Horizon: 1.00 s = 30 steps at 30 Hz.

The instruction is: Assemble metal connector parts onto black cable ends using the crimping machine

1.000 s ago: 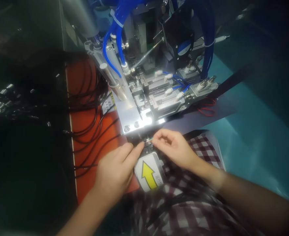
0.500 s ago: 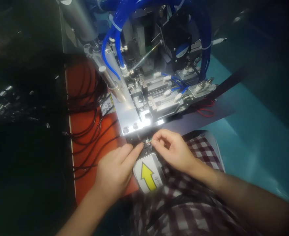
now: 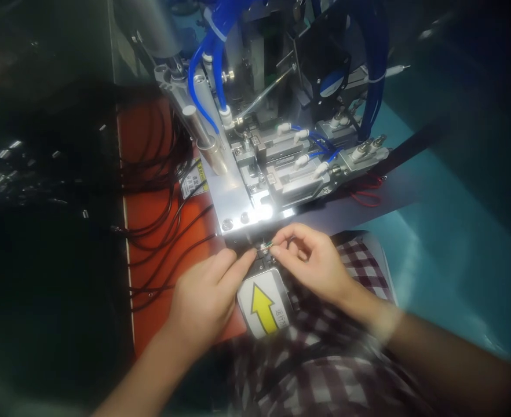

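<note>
My right hand (image 3: 311,263) pinches thin, partly green wires (image 3: 270,245) between thumb and index fingertip. The wires lead to a small, shiny, pale piece (image 3: 263,248) at the front of the machine (image 3: 281,174). On the other side of that piece is my left hand (image 3: 207,289), its fingers closed together and the index tip touching or almost touching the piece. Whether the left fingers grip anything is hidden. Just below both hands sits a white plate with a yellow arrow (image 3: 263,307), over a dark fixture (image 3: 261,266).
Black cables (image 3: 164,231) run across the orange base (image 3: 151,318) on the left. Blue air hoses (image 3: 221,63) rise above the metal cylinders. A teal surface (image 3: 446,255) lies to the right, and red wires (image 3: 366,198) hang near it. Checkered cloth (image 3: 325,382) covers my lap.
The view has shifted slightly, so the machine sits a little further right and up. Both hands keep nearly the same pose at the small piece.
</note>
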Each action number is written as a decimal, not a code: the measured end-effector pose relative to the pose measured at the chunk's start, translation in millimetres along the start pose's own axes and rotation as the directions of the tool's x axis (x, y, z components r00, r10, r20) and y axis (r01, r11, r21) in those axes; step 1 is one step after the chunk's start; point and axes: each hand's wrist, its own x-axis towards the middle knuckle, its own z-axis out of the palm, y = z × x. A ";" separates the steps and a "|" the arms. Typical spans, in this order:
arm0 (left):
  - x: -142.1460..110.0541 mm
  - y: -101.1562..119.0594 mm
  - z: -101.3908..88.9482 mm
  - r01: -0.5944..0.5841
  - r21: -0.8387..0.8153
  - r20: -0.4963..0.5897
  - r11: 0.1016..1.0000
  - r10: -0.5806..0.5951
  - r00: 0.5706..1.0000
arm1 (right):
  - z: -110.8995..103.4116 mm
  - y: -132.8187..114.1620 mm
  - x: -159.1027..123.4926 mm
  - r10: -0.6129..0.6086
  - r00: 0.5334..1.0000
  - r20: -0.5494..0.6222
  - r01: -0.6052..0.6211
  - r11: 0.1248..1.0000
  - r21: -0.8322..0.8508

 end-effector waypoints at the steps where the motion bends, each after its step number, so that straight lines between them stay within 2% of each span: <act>1: -0.1 0.1 0.0 0.002 -0.004 0.001 1.000 -0.002 1.000 | 0.7 0.0 0.4 0.010 1.000 0.003 -0.010 1.000 0.013; 10: -0.7 -0.1 -1.7 0.012 -0.007 0.005 1.000 -0.012 1.000 | 2.6 -6.5 6.4 0.217 0.971 0.100 -0.234 0.948 0.216; 20: -2.0 -1.0 -0.7 0.010 -0.016 0.008 1.000 -0.010 1.000 | 5.2 -6.2 4.2 0.271 0.958 0.093 -0.286 0.923 0.258; 27: -3.4 -1.3 -1.1 0.006 0.007 0.031 1.000 -0.007 0.999 | 6.9 -4.7 3.3 0.185 0.982 0.045 -0.190 0.966 0.175; 30: -3.1 -1.7 -1.1 0.003 0.006 0.026 1.000 -0.004 1.000 | 5.0 -7.0 6.0 0.247 0.965 0.092 -0.261 0.945 0.197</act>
